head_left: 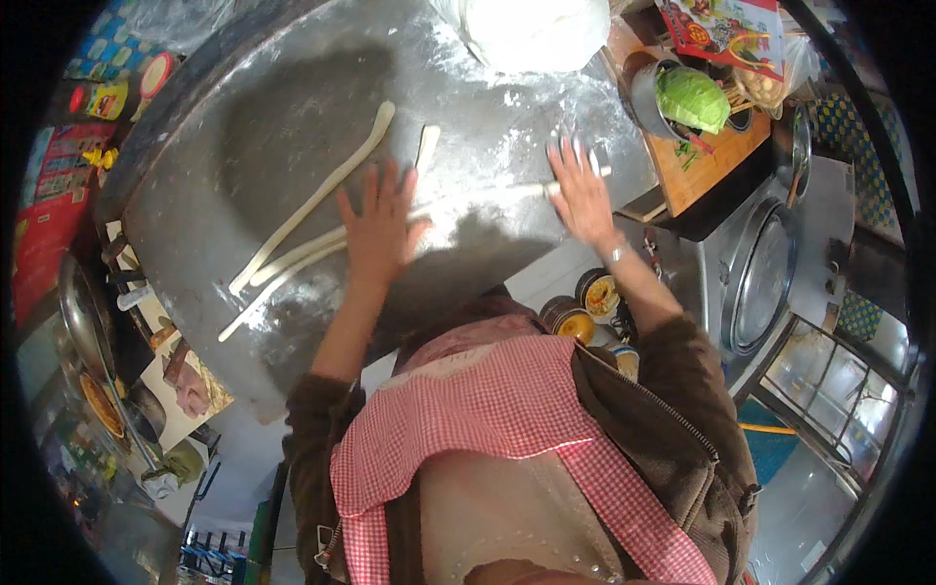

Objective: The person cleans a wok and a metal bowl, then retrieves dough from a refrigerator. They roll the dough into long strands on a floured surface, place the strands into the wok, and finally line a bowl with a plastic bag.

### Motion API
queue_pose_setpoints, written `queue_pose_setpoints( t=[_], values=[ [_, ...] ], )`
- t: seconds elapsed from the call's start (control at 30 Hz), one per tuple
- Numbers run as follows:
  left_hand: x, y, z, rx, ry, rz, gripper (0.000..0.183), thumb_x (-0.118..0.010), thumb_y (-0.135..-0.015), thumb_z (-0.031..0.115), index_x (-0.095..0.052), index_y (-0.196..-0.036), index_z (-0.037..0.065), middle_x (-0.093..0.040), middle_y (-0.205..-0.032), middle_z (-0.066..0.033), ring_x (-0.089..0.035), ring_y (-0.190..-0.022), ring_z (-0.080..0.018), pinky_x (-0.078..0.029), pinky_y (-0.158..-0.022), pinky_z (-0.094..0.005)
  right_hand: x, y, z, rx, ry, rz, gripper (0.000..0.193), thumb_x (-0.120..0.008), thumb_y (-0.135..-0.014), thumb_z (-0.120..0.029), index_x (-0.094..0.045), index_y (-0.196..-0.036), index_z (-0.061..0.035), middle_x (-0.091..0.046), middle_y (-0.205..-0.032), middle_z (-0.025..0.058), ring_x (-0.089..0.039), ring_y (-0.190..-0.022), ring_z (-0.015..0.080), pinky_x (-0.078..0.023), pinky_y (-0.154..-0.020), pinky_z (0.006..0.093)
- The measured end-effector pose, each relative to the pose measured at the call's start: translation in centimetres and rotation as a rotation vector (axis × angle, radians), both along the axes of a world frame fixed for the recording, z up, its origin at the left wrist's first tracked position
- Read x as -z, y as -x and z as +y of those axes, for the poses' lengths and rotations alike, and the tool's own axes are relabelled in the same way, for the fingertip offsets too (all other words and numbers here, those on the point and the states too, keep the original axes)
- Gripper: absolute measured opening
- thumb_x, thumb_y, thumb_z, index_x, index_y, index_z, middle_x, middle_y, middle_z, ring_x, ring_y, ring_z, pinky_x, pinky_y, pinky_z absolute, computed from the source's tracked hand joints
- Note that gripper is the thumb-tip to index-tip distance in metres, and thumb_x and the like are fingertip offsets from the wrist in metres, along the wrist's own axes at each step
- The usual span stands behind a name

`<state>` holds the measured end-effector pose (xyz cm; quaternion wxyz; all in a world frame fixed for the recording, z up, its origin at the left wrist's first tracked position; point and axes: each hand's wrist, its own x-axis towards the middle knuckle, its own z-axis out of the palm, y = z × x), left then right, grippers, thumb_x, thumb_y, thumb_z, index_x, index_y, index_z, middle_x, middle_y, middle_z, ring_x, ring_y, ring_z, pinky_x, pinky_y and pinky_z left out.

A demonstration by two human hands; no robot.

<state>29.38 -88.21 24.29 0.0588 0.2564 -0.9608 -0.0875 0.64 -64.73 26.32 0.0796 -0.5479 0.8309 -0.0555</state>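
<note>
Head view: left hand, fingers spread, palm down over dough strips on the table; pressing or just above, cannot tell. Right hand, fingers extended, slightly apart, blurred, flat over the far end of the middle strip, whose tip pokes out right of the fingers. Middle strip runs between the two hands; what joins it under the left palm is hidden. Long strip slants left of left fingers, top end beyond the fingertips. Lower strip runs down-left from left wrist. Short strip just right of left fingertips. White bundle beyond right fingertips. Right of right fingers: board, pot, cabbage. Neither hand pinching anything visible.
</note>
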Motion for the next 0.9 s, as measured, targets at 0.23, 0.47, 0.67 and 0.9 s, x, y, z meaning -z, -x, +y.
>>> queue_pose_setpoints(
  t=[0.23,0.47,0.67,0.9],
  values=[
    [-3.1,0.2,1.6,-0.012,-0.041,-0.321,0.08,-0.065,-0.091,0.052,-0.036,-0.161,0.025,-0.026,-0.17,-0.0108,-0.018,-0.156,-0.0449,-0.009,-0.12,-0.0725,-0.3,1.9,-4.3,0.147,0.066,-0.009,0.075,-0.062,-0.096,-0.038,-0.033,-0.161,-0.0146,-0.024,-0.17,0.0121,-0.025,-0.155,0.037,-0.023,-0.125,0.0493],
    [-0.1,-2.4,0.9,0.061,0.087,-0.194,0.08,-0.058,-0.097,0.048,-0.027,-0.165,0.019,-0.015,-0.173,-0.0126,-0.01,-0.157,-0.0463,-0.002,-0.12,-0.0715,1.5,-4.2,-7.8,-0.047,0.386,0.045,0.068,-0.075,-0.082,-0.029,-0.055,-0.143,-0.0059,-0.044,-0.158,0.0164,-0.046,-0.143,0.0323,-0.042,-0.109,0.0474],
    [-1.5,3.1,2.5,0.223,0.15,-0.09,0.079,-0.056,-0.098,0.048,-0.027,-0.165,0.017,-0.016,-0.173,-0.0126,-0.012,-0.158,-0.0425,-0.002,-0.121,-0.0694,1.6,-3.1,-6.8,-0.026,0.323,-0.007,0.074,-0.076,-0.084,-0.034,-0.049,-0.148,-0.0101,-0.047,-0.156,0.0117,-0.048,-0.141,0.0269,-0.042,-0.111,0.0464],
    [-1.8,2.6,5.2,0.337,0.179,-0.147,0.075,-0.056,-0.098,0.042,-0.029,-0.164,0.017,-0.018,-0.172,-0.0133,-0.013,-0.158,-0.0399,-0.006,-0.123,-0.0661,0.1,-5.4,17.0,0.995,0.596,-0.515,0.036,-0.074,-0.091,-0.027,-0.071,-0.123,-0.0087,-0.072,-0.118,0.0169,-0.069,-0.106,0.0317,-0.053,-0.096,0.0402]
  ],
)
